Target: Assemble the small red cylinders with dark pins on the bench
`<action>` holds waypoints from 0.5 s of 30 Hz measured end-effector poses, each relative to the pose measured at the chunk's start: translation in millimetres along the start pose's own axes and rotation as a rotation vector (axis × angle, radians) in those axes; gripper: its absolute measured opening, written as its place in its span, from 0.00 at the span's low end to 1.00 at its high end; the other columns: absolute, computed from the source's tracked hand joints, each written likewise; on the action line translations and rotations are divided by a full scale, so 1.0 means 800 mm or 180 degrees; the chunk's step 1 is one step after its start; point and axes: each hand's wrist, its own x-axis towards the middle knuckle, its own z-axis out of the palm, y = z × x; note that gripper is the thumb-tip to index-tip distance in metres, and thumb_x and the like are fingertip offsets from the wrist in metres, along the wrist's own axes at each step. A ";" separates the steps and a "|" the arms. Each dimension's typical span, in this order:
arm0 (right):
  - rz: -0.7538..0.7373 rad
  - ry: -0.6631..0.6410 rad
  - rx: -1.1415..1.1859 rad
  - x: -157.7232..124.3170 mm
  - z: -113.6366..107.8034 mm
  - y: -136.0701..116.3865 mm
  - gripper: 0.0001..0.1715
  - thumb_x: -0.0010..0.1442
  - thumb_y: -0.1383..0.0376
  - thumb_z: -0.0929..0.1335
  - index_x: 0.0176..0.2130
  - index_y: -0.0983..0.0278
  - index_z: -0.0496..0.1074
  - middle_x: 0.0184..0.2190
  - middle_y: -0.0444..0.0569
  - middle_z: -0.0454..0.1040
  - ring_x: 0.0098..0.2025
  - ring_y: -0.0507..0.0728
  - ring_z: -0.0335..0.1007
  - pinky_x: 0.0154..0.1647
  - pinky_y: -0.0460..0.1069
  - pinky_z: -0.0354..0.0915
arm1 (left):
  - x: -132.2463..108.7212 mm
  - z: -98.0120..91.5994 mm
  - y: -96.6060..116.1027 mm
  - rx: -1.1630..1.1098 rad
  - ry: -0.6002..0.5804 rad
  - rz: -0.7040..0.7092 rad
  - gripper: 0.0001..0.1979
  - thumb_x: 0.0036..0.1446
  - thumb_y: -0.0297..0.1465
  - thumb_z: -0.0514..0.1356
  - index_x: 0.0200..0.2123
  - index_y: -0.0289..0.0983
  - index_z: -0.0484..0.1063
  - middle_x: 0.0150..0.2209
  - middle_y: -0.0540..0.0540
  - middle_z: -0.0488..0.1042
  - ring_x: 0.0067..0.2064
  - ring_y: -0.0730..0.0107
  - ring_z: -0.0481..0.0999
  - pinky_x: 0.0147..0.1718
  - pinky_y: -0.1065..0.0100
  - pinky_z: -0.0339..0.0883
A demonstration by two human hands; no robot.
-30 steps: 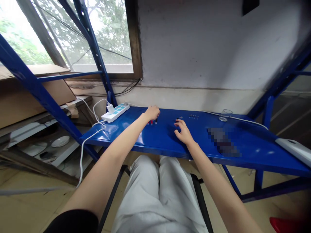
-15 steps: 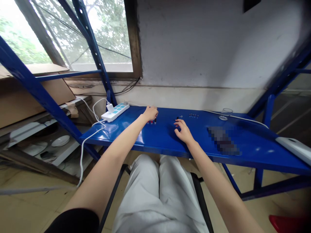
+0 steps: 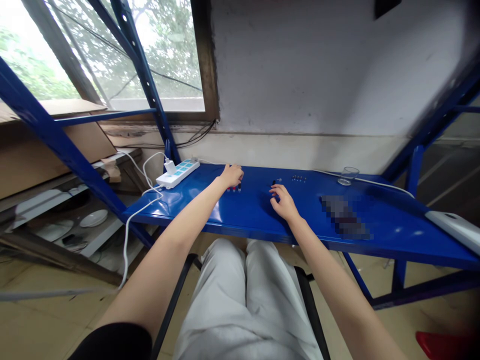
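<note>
My left hand [image 3: 231, 175] is at the far side of the blue table, palm down with its fingers curled. Just below it lie small red pieces [image 3: 234, 189] and a short black piece [image 3: 239, 187], too small to name. What the left fingers hold, if anything, is hidden. My right hand [image 3: 284, 201] is low over the table with its fingers bent and apart. By its fingertips lies a small black piece [image 3: 274, 182], with a tiny shiny metal part [image 3: 279, 180] beside it. To the right of these, several tiny parts [image 3: 299, 178] lie in rows.
A white power strip [image 3: 178, 173] with a plug in it lies at the left end of the blue table [image 3: 255, 215]. A clear glass [image 3: 348, 176] is at the back right, near a white cable. A pixelated dark object [image 3: 345, 217] lies nearer. Blue posts frame both ends.
Both hands stay almost in place. The right hand has shifted very slightly to the right; the small parts look unmoved.
</note>
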 end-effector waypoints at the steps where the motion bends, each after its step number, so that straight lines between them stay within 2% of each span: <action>1: -0.0008 0.0023 -0.0013 0.000 0.000 0.000 0.14 0.51 0.69 0.60 0.38 0.63 0.67 0.47 0.54 0.65 0.34 0.54 0.67 0.39 0.52 0.66 | -0.001 -0.001 0.001 0.0093 -0.0074 -0.0004 0.02 0.43 0.25 0.62 0.25 0.35 0.71 0.38 0.42 0.71 0.45 0.59 0.65 0.46 0.58 0.51; 4: -0.0035 0.0109 -0.0095 0.000 -0.001 -0.001 0.13 0.51 0.70 0.60 0.37 0.63 0.67 0.45 0.53 0.66 0.32 0.53 0.66 0.36 0.50 0.65 | -0.003 -0.006 0.002 0.0282 -0.0271 -0.0018 0.04 0.47 0.28 0.60 0.29 0.35 0.72 0.41 0.42 0.70 0.47 0.58 0.64 0.46 0.58 0.51; 7: 0.0041 0.0316 -0.0306 0.000 -0.004 -0.004 0.12 0.51 0.70 0.59 0.35 0.63 0.67 0.42 0.52 0.68 0.32 0.53 0.65 0.34 0.48 0.63 | -0.005 -0.010 0.004 0.0263 -0.0272 -0.0080 0.06 0.49 0.29 0.60 0.32 0.35 0.73 0.41 0.41 0.70 0.48 0.56 0.64 0.47 0.57 0.51; 12: 0.0567 0.0787 -0.0755 0.001 -0.012 -0.008 0.10 0.52 0.71 0.58 0.29 0.64 0.67 0.32 0.50 0.69 0.33 0.55 0.64 0.33 0.48 0.60 | -0.007 -0.014 0.024 -0.0024 0.0324 -0.0038 0.11 0.54 0.31 0.55 0.40 0.35 0.71 0.44 0.41 0.69 0.49 0.56 0.64 0.47 0.57 0.52; 15: 0.0887 0.0819 -0.0919 0.002 -0.014 -0.004 0.10 0.51 0.71 0.58 0.28 0.64 0.67 0.31 0.51 0.68 0.33 0.55 0.63 0.33 0.49 0.59 | -0.007 -0.008 0.051 -0.0259 0.0516 0.0216 0.13 0.56 0.31 0.52 0.43 0.36 0.69 0.45 0.42 0.69 0.49 0.59 0.65 0.46 0.59 0.54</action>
